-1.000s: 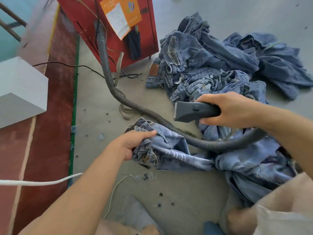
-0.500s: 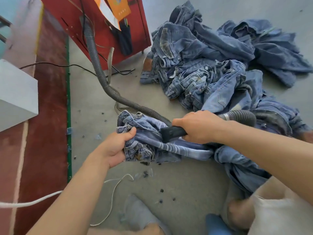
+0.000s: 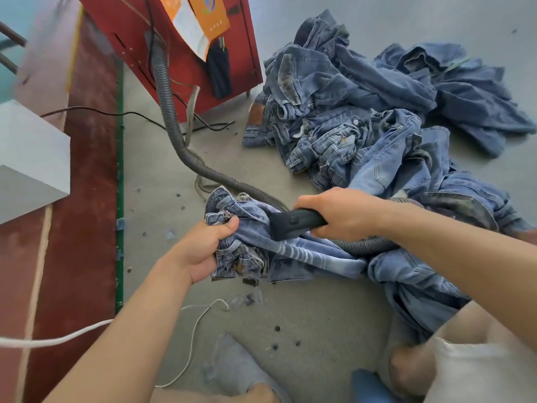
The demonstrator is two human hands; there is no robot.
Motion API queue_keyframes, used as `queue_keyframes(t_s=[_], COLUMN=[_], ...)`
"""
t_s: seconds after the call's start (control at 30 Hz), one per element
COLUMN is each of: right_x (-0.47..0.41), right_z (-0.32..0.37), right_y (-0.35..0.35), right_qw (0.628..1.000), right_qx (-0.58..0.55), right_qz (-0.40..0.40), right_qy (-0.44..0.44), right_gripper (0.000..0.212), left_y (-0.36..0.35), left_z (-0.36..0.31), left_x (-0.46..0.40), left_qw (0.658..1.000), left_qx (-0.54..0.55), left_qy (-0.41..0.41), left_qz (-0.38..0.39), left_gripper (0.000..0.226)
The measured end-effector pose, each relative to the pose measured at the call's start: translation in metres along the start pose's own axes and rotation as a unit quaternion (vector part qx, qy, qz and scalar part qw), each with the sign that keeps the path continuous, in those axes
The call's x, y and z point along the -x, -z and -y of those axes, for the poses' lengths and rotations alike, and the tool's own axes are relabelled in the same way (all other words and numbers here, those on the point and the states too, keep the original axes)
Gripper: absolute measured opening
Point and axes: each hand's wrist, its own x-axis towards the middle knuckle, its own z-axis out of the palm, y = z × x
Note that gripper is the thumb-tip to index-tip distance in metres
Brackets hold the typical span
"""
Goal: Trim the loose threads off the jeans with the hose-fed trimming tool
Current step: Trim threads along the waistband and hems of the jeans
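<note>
A pair of light-blue jeans (image 3: 316,257) lies crumpled on the grey floor in front of me. My left hand (image 3: 206,245) grips its bunched waistband beside the zipper. My right hand (image 3: 340,213) holds the black trimming tool (image 3: 293,223) by its handle, the nozzle pressed down onto the denim just right of my left thumb. The tool's ribbed grey hose (image 3: 171,117) loops under my right wrist and runs back over the floor to the red machine.
A red machine cabinet (image 3: 180,33) stands at the back. A big pile of jeans (image 3: 377,117) fills the right side. A white box (image 3: 29,158) sits left on the red floor strip. A white cord (image 3: 191,338) and denim scraps lie near my feet.
My right hand has brought the trimming tool down from above the jeans onto the waistband fabric. My left hand has tightened its hold on the bunched waistband.
</note>
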Motion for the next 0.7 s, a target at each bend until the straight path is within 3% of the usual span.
queue_keyframes(t_s=[0.2, 0.33, 0.47, 0.6, 0.7], right_x=[0.003, 0.008, 0.003, 0.003, 0.007], right_z=[-0.021, -0.033, -0.020, -0.020, -0.035], right_y=[0.022, 0.029, 0.015, 0.027, 0.041], right_qw=[0.995, 0.998, 0.998, 0.989, 0.991], right_qx=[-0.091, -0.045, -0.056, -0.140, -0.116], right_qz=[-0.047, -0.019, 0.006, -0.042, -0.063], right_qy=[-0.001, -0.039, -0.002, 0.018, -0.011], right_gripper=[0.034, 0.033, 0.032, 0.036, 0.037], left_y=[-0.002, -0.007, -0.013, -0.014, -0.018], left_z=[0.000, 0.005, 0.014, 0.014, 0.012], left_x=[0.003, 0.003, 0.002, 0.002, 0.004], left_qw=[1.000, 0.997, 0.992, 0.992, 0.991], left_qx=[0.021, 0.079, 0.115, 0.118, 0.126], left_qy=[0.003, 0.007, 0.022, 0.026, 0.026], left_qz=[-0.009, 0.019, 0.046, 0.046, 0.047], left_gripper=[0.031, 0.033, 0.037, 0.037, 0.037])
